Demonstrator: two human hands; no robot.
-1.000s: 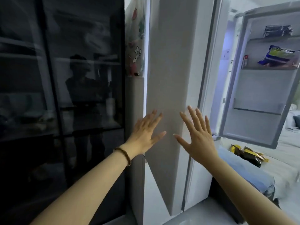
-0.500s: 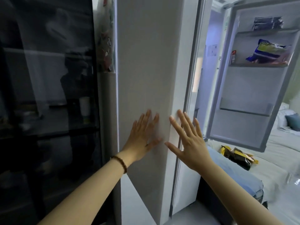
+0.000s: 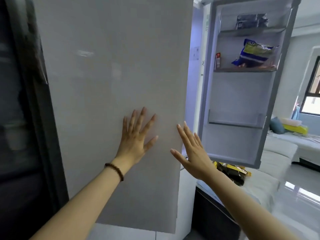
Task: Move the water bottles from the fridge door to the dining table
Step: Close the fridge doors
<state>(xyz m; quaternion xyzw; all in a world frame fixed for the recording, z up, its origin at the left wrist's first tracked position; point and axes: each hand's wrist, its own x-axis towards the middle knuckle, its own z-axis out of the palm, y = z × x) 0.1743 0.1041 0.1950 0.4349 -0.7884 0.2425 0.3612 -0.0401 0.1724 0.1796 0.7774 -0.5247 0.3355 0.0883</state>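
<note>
- blue and yellow snack bag (image 3: 254, 54), lying tilted
- dark glass cabinet (image 3: 20, 118) far left
- yellow-black packets (image 3: 232, 172) low down
- sofa (image 3: 284, 153) with a blue cushion (image 3: 276, 126), right

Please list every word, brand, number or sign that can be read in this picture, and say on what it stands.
No text can be read.
The blue and yellow bag in the open fridge door: print blurred.
The dark packets on its top shelf: blurred.
The small red and white box beside the bag: too small.
The white sticker inside the fridge: too small.
</note>
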